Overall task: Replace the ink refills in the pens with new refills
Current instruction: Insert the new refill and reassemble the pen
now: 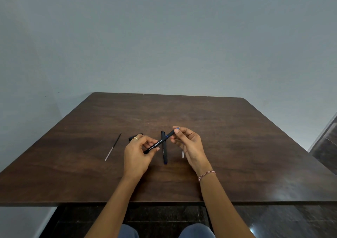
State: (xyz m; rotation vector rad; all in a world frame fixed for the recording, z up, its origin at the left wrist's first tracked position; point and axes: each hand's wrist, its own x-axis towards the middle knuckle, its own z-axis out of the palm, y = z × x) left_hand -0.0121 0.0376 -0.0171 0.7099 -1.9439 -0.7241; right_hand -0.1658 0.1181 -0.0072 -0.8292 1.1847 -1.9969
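A black pen (160, 141) with white lettering is held slanted above the brown table (237, 146). My left hand (136, 154) grips its lower end. My right hand (189, 143) pinches its upper end, where a blue tip shows. Under it a second black pen (165, 154) lies on the table, pointing away from me. A thin refill (113, 146) lies loose to the left. A black cap (132, 137) sits just behind my left hand. A short pale piece (182, 154) shows beside my right palm, mostly hidden.
The table's near edge (164, 203) runs across the frame, with my knees below it. A grey wall stands behind the far edge. A dark floor shows at the right.
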